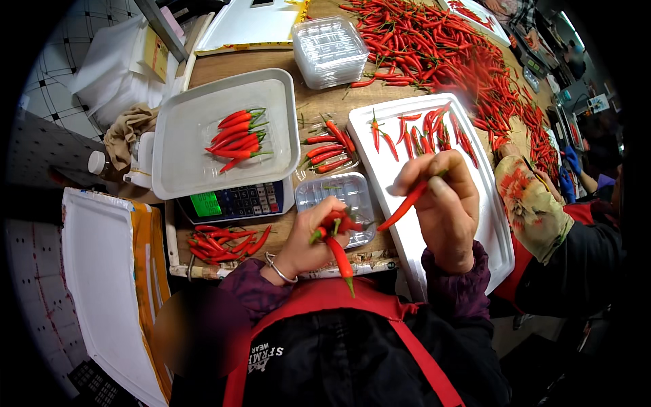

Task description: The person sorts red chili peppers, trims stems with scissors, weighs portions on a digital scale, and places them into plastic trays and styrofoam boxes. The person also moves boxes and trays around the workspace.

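My left hand [315, 239] grips several red chilies, one of which sticks out downward, beside a clear plastic tray [358, 196] near the table's front edge. My right hand [447, 208] pinches a single red chili [407, 206] above the white foam tray [363, 132], where more chilies lie. On the pan [178, 147] of a digital scale [239, 201] sits a clear container with several chilies. Another clear container with chilies [328, 151] rests between the scale and the foam tray. A small pile of chilies [224, 244] lies in front of the scale.
A stack of clear plastic containers [330, 51] stands at the back, beside a large heap of red chilies [432, 46]. A white foam box [96, 264] is at the left. Close on my right is a co-worker's sleeve [531, 203]; blue-gloved hands [572, 163] show farther off.
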### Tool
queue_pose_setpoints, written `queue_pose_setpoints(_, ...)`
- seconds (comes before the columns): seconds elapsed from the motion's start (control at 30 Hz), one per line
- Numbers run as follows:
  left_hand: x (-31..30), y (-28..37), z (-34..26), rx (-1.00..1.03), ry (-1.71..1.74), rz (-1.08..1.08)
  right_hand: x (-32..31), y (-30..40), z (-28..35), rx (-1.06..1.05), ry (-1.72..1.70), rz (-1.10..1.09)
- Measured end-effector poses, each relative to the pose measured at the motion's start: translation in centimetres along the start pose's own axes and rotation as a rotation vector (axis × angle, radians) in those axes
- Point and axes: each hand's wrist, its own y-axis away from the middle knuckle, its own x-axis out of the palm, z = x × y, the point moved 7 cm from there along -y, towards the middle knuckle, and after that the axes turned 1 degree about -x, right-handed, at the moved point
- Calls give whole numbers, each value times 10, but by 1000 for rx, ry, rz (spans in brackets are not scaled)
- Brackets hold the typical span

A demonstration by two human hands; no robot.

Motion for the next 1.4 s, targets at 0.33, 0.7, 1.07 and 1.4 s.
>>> queue_pose_setpoints(0.33, -10, 4, -32, 349, -252, -87, 28, 14, -6, -14, 699, 406)
queue_pose_setpoints(0.7, -1, 13, -11, 147, -95, 97, 53, 10, -10, -199, 1055, 527)
queue_pose_setpoints(1.07, -14, 22, -12, -67, 155, 125, 70, -9, -2, -171, 740, 483)
queue_pose_setpoints(1.4, -35, 36, 8, -248, 335, 81, 45, -13, -32, 455, 133, 204)
